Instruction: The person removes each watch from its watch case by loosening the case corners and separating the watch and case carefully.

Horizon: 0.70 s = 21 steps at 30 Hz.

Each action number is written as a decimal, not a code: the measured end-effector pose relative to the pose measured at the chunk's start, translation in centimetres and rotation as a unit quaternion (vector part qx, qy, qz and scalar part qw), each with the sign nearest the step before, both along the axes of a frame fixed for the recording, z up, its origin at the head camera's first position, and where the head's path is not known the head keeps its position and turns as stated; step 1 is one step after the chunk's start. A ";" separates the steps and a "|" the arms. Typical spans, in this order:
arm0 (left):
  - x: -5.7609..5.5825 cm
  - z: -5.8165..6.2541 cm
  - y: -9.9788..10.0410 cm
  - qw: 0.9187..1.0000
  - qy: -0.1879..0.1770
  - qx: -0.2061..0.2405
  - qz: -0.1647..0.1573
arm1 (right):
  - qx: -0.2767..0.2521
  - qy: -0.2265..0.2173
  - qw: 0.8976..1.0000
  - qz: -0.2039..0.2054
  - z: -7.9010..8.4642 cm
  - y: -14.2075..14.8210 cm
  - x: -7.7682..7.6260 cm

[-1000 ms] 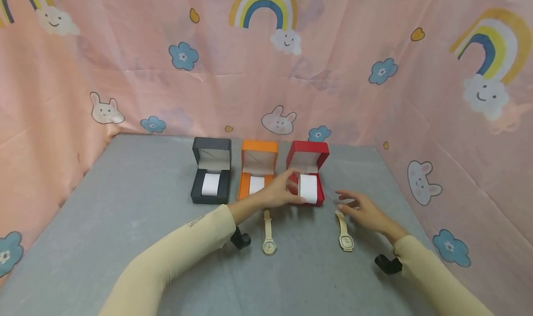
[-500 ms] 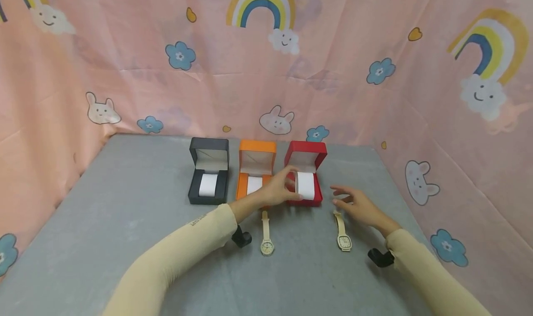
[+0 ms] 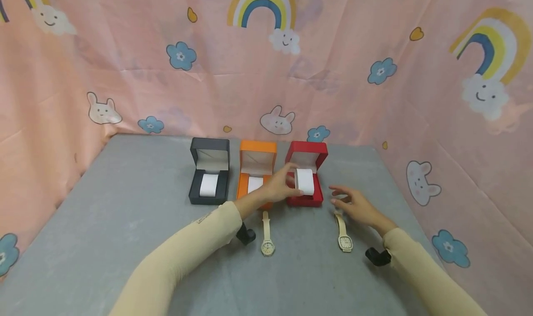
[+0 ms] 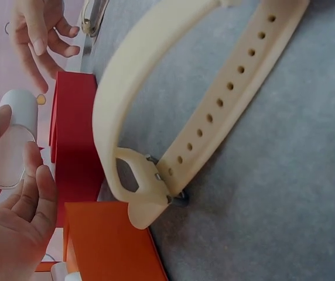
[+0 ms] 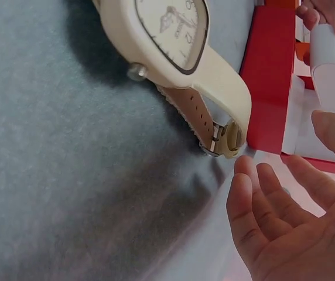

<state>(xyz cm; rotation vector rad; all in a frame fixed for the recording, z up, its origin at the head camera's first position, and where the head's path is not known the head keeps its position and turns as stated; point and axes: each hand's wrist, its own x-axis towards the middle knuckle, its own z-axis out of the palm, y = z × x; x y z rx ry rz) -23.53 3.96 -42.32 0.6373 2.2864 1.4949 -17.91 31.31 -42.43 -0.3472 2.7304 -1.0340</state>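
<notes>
My left hand point(image 3: 279, 185) pinches a white watch cushion point(image 3: 305, 182) by its end, thumb on one side and fingers on the other. In the left wrist view the cushion point(image 4: 22, 108) stands out past the red lid and base. Below it in the head view sits the open red watch box point(image 3: 305, 201). My right hand point(image 3: 359, 208) hovers to the right of that box, fingers spread and holding nothing. Beneath its fingers lies a cream square-faced watch point(image 3: 344, 242), its strap buckled. Another cream watch point(image 3: 268, 247), round-faced, lies near my left wrist.
Left of the red box stand an open orange watch box point(image 3: 258, 147) and an open black one point(image 3: 210, 145), each with a white cushion inside. A pink printed curtain point(image 3: 166, 89) hangs behind and beside the grey tabletop point(image 3: 125, 205).
The white cushion has risen a little out of the red box in my left hand. My right hand has shifted slightly left, toward the box. Both watches stay where they were.
</notes>
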 end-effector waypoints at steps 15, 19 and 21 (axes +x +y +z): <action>-0.4 -0.4 0.6 0.999 0.023 -0.038 0.001 | -0.006 0.007 1.000 0.002 0.2 0.1 -0.4; -0.4 -0.6 0.8 0.999 0.031 -0.043 0.007 | -0.003 0.006 1.000 0.002 0.2 0.3 -0.5; -0.3 -0.8 0.8 0.998 0.033 -0.044 0.010 | 0.000 0.005 1.000 0.002 0.1 0.3 -0.5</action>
